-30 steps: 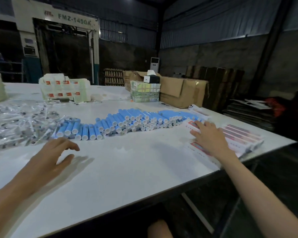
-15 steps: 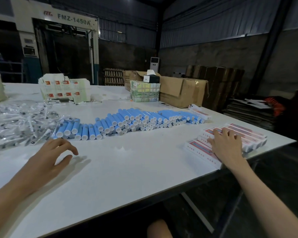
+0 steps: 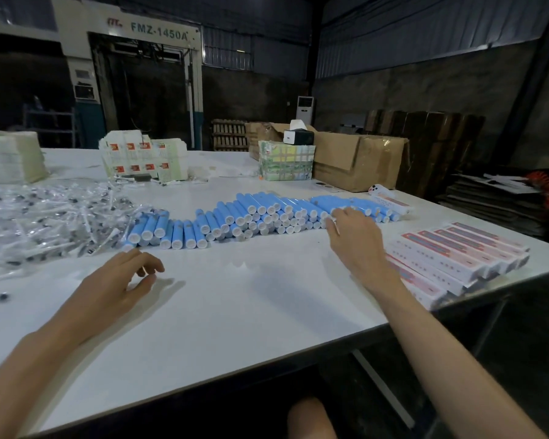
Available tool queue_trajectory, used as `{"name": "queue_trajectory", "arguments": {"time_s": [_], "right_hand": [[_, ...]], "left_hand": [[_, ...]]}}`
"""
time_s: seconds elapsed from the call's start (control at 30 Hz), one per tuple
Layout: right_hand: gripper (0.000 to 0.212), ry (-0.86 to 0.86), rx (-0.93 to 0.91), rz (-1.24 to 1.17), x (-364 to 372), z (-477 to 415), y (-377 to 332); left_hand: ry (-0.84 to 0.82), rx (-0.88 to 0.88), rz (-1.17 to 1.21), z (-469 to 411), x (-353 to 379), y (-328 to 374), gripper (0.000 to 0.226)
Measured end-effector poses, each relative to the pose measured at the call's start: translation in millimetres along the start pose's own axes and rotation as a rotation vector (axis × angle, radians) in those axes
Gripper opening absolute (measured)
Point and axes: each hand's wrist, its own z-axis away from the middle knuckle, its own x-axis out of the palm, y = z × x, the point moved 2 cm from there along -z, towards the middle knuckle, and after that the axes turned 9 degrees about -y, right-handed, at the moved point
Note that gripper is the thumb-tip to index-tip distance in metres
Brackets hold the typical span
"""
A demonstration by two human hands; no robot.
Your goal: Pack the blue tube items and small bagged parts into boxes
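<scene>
Several blue tubes (image 3: 251, 217) with white caps lie in a long row across the middle of the white table (image 3: 235, 312). A heap of small clear bagged parts (image 3: 45, 223) spreads at the left. Long white and red boxes (image 3: 457, 251) are stacked at the table's right edge. My right hand (image 3: 355, 242) reaches over the right part of the tube row, its fingertips touching the tubes. My left hand (image 3: 118, 286) rests on the table in front of the bagged parts, its fingers loosely curled and holding nothing.
Folded white cartons (image 3: 140, 156) and a pale stack (image 3: 10, 160) stand at the back left. A taped bundle (image 3: 286, 166) and a brown cardboard box (image 3: 355, 160) stand at the back right. The table's edge runs close behind the stacked boxes.
My right hand has left the stacked boxes and moved left and forward onto the blue tubes. My left hand has stayed in place.
</scene>
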Motion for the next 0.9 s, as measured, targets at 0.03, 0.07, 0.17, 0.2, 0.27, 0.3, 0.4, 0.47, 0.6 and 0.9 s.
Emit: {"name": "queue_trajectory", "arguments": {"time_s": [0.03, 0.07, 0.17, 0.2, 0.27, 0.3, 0.4, 0.47, 0.6, 0.9], "right_hand": [[0.033, -0.007, -0.037, -0.100, 4.1, -5.7, -25.6], [0.032, -0.023, -0.074, -0.191, 8.7, -10.8, -50.9], [0.035, -0.055, -0.214, -0.432, 21.3, -21.6, -126.8], [0.036, -0.058, -0.258, -0.494, 25.0, -24.2, -151.9], [0.036, -0.068, -0.326, -0.584, 31.1, -28.1, -197.3], [0.036, -0.083, -0.349, -0.630, 34.9, -29.1, -217.6], [0.040, -0.147, -0.376, -0.780, 51.8, -27.1, -266.3], [0.040, -0.164, -0.369, -0.800, 67.8, -19.9, -286.5], [0.040, -0.158, -0.376, -0.799, 95.6, -7.7, -298.1], [0.045, -0.202, -0.353, -0.903, 113.8, -15.7, -292.9]], "left_hand": [[0.002, -0.024, 0.003, 0.8, -0.9, 0.6, 0.030], [0.001, -0.048, 0.003, 1.3, -1.7, 1.4, 0.029], [0.001, -0.110, -0.008, 2.6, -4.2, 4.8, 0.015], [0.001, -0.132, -0.011, 3.5, -5.3, 6.0, 0.012], [-0.001, -0.177, -0.019, 4.8, -6.7, 8.6, 0.013], [0.002, -0.199, -0.026, 5.9, -8.1, 10.0, 0.017], [-0.005, -0.235, -0.069, 8.7, -14.5, 16.2, 0.039], [-0.018, -0.242, -0.103, 8.7, -17.4, 20.4, 0.046], [-0.027, -0.292, -0.216, 8.9, -21.3, 20.8, 0.022], [-0.016, -0.644, -0.415, 11.1, -61.8, -4.1, 0.033]]}}
